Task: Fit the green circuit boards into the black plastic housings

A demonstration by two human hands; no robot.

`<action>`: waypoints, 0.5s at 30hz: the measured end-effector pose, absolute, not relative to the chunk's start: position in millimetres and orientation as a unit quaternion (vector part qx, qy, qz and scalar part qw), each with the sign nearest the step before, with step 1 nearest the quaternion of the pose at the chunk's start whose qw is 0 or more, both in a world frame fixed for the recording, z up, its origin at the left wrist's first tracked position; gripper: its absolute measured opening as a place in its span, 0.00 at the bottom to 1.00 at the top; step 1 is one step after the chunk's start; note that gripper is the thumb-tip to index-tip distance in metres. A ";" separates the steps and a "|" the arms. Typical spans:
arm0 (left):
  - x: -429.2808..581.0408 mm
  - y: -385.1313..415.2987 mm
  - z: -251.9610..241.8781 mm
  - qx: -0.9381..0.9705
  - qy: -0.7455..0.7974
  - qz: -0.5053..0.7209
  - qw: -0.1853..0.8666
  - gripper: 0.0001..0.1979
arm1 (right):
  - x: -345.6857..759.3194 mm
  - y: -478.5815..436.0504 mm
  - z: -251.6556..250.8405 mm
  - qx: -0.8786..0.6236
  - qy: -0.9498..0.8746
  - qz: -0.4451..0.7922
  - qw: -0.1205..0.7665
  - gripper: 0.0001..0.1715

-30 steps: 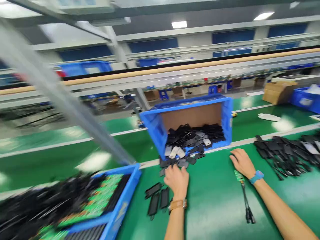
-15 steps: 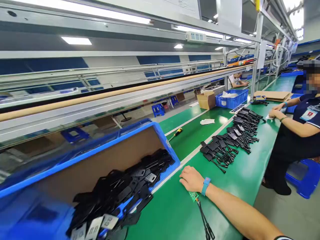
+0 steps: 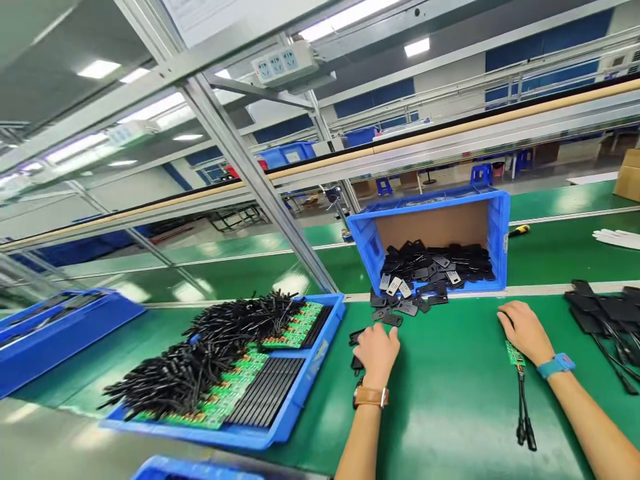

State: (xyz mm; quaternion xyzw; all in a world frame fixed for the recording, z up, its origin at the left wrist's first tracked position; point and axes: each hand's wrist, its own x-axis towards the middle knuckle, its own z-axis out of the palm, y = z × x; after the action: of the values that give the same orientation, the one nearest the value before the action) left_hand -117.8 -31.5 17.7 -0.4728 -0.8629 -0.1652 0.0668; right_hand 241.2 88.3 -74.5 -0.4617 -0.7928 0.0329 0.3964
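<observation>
My left hand (image 3: pixel 376 352) is low over the green bench, its fingers curled down among small black plastic pieces (image 3: pixel 357 339). What the fingertips grip is hidden behind the hand. Farther right, my right hand (image 3: pixel 526 332) is closed over the upper end of a green circuit board (image 3: pixel 515 353). Two black cables (image 3: pixel 523 410) run from that board toward me and lie on the bench. Beyond the hands, a blue bin (image 3: pixel 500 243) on its side spills flat black covers (image 3: pixel 425 267), a few with pale faces.
At left, a blue tray (image 3: pixel 287 417) holds many green boards with black cables. Another blue bin (image 3: pixel 70 340) stands farther left. Cabled black units (image 3: pixel 605 313) lie at right, near a white glove (image 3: pixel 617 238) and a screwdriver (image 3: pixel 520 230). A metal post (image 3: pixel 260 193) rises behind the tray.
The view has swung left, bringing my left hand and the tray of boards into sight. My right hand stays over the same circuit board.
</observation>
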 end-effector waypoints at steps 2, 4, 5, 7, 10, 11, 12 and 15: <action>-129.2 -46.4 25.0 -0.418 -0.890 -0.161 0.082 0.22 | 239.7 87.2 -74.4 -0.464 -0.791 0.033 0.397 0.19; -138.4 -56.1 31.0 -0.385 -0.905 -0.160 0.085 0.28 | 236.2 84.2 -69.2 -0.471 -0.789 0.030 0.393 0.20; -141.8 -59.4 32.5 -0.376 -0.909 -0.158 0.081 0.28 | 234.3 82.1 -65.3 -0.477 -0.789 0.027 0.387 0.20; -146.5 -62.6 30.7 -0.382 -0.910 -0.149 0.059 0.28 | 230.5 77.7 -56.7 -0.491 -0.788 0.019 0.371 0.18; -151.1 -58.7 17.3 -0.408 -0.905 -0.120 -0.005 0.28 | 226.7 76.0 -45.8 -0.525 -0.775 0.001 0.350 0.15; -151.7 -55.5 11.7 -0.403 -0.908 -0.112 -0.019 0.28 | 226.4 77.2 -43.1 -0.542 -0.766 -0.007 0.347 0.14; -151.5 -51.8 6.5 -0.406 -0.907 -0.114 -0.008 0.28 | 227.0 78.8 -40.6 -0.559 -0.754 -0.015 0.345 0.14; -144.8 -40.3 -1.9 -0.418 -0.891 -0.162 0.074 0.27 | 236.1 83.9 -33.9 -0.617 -0.702 -0.038 0.353 0.15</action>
State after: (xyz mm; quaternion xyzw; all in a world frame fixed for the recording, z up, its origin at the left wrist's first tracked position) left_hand -144.8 -40.3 -1.9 -0.4181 -0.8907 -0.1622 0.0740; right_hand 236.1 83.9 -33.9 -0.6172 -0.7023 -0.0380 0.3527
